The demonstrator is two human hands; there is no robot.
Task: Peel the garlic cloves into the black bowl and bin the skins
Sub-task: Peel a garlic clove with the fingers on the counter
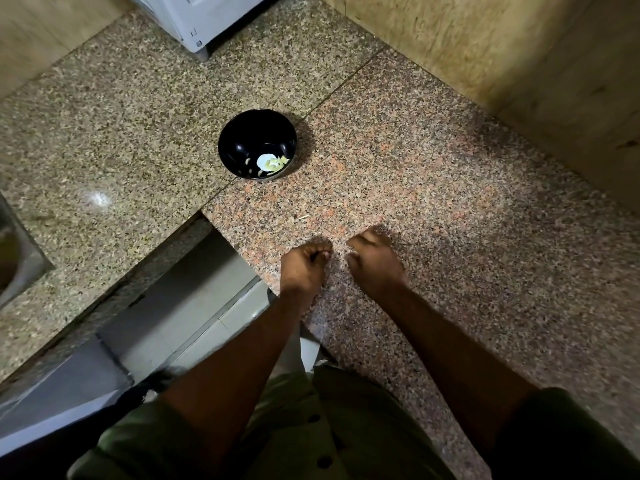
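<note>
Working low over the speckled pink granite counter [433,202], close to its front edge. Curling the left hand [304,263] into a loose fist, thumb pressing against the fingertips. Curling the right hand [375,261] just beside it, fingers bent down toward the stone. Hiding whatever sits inside either curl, so not possible to tell whether a clove, a skin or nothing at all is being pinched.

Sitting well apart from both hands, further up the counter and to the left: the round glossy black bowl [257,145], holding a few pale peeled garlic cloves [273,163] at its bottom. Lying between bowl and hands: one small pale scrap [299,218], probably a bit of skin or stalk. Showing no bin anywhere in view.

Probably gathering loose skins rather than peeling, judging by the cloves already in the bowl. Doing it well likely means:

- sweeping with the fingertips flat on the stone, since papery skins cling and slip out of a pinch
- drawing the bits toward the front edge and into one cupped palm
- reaching forward for the stray scrap before leaving
- closing the fist gently on the way to the bin, as dry skins float off at a breath
</note>
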